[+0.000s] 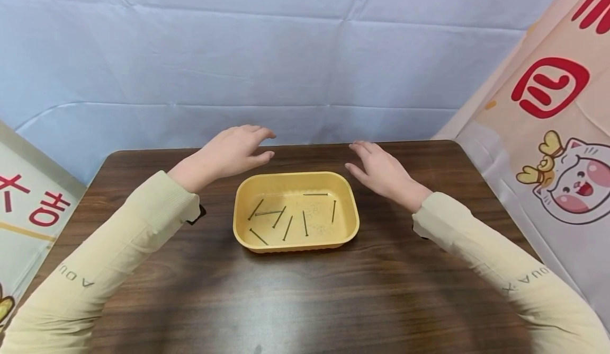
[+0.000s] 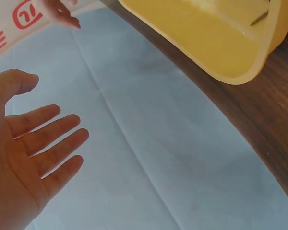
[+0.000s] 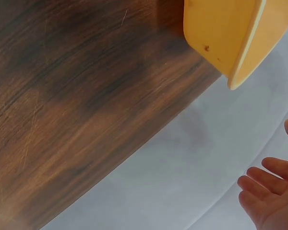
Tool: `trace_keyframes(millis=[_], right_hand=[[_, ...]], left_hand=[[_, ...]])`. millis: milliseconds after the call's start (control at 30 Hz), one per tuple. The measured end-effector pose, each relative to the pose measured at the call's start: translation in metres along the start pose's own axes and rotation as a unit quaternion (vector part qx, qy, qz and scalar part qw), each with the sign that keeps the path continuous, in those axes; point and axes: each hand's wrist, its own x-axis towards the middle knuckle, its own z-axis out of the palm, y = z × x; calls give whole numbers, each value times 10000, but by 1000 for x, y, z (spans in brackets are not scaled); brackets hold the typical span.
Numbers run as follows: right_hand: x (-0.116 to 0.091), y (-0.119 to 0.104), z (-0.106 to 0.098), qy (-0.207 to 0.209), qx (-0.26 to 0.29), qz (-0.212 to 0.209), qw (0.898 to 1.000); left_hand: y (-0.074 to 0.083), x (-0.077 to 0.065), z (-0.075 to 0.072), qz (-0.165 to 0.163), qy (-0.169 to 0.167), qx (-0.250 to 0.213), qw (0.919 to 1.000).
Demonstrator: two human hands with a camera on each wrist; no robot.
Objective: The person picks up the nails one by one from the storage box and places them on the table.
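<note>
A yellow plastic tray (image 1: pixel 296 246) sits on the dark wooden table, with several thin dark nails (image 1: pixel 305 223) scattered across its bottom. My left hand (image 1: pixel 229 150) hovers beyond the tray's far left corner, its fingers spread and relaxed with nothing in them. On the other side, my right hand (image 1: pixel 383 174) is held in the air by the far right corner, fingers loose and also holding nothing. The left wrist view shows the left palm (image 2: pixel 26 158) with fingers apart, below the tray's rim (image 2: pixel 230 79). In the right wrist view the right fingers (image 3: pixel 264 184) are partly cut off by the frame's edge.
The wood-grain table (image 1: pixel 286 301) ends at a far edge just behind the hands. A pale blue cloth (image 1: pixel 238 52) hangs behind it. Printed banners with red characters stand at the right (image 1: pixel 548 105) and left (image 1: pixel 33 200).
</note>
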Motion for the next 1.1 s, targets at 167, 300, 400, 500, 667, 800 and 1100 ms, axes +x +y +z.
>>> trace_keyframes(millis=[167, 300, 400, 500, 667, 800, 1100], right_hand=[[-3, -2, 1, 27, 37, -40, 10000], [-6, -4, 3, -7, 52, -39, 10000], [-8, -5, 4, -61, 69, -55, 9999], [-11, -6, 6, -69, 103, -114, 9999], [-14, -7, 9, -17, 175, -184, 9997], [-16, -8, 11, 13, 257, -168, 9995], [-21, -13, 16, 24, 433, -194, 9989]], left_hand=[[2, -1, 0, -14, 101, -79, 9999], [4, -2, -1, -43, 67, -222, 9997], [5, -3, -2, -60, 25, -365, 9993], [7, -3, -2, -58, 43, -473, 9989], [10, -3, -1, -43, 99, -636, 9979], [12, -3, 1, -52, 150, -760, 9970], [18, -3, 3, -45, 216, -1125, 9934]])
